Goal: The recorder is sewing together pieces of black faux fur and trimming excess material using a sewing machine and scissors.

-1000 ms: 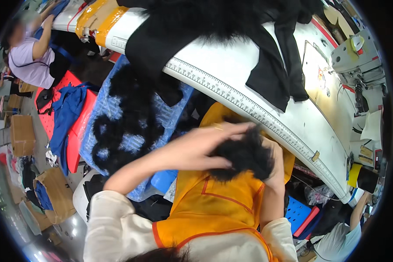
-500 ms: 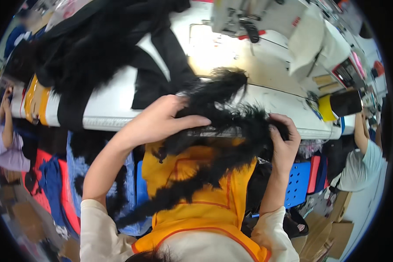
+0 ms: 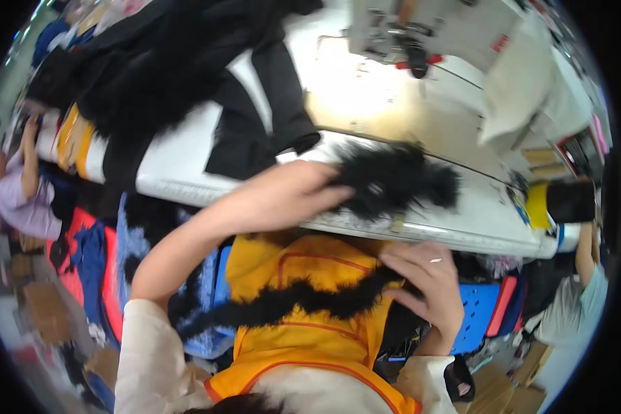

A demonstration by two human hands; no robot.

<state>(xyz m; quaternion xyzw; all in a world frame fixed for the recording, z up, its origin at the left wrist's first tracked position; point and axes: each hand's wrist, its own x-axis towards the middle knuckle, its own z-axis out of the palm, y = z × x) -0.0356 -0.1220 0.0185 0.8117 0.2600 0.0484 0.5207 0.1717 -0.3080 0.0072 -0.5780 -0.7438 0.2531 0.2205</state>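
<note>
My left hand [image 3: 290, 196] reaches over the table's front edge, its fingers closed on the near end of a bunched black furry piece [image 3: 386, 179]. That piece lies on the white tabletop, and its fluff hides the fingertips. Lower and to the right, my right hand [image 3: 424, 283] pinches the end of a long black furry strip [image 3: 283, 303]. The strip sags across my orange apron [image 3: 324, 259] toward the lower left. Whether strip and piece are joined I cannot tell. Both hands are slightly blurred.
A sewing machine [image 3: 414, 41] stands at the back, its lamp lighting the table plate. Black fabric [image 3: 248, 131] with fur covers the table's left. A yellow-and-black round object [image 3: 559, 203] sits at the right end. Blue [image 3: 472, 314] and red containers are below; people work at both sides.
The furry bunch has moved from over the table edge onto the tabletop, with my left hand beside it. My right hand has left that bunch and come down toward me, holding the strip.
</note>
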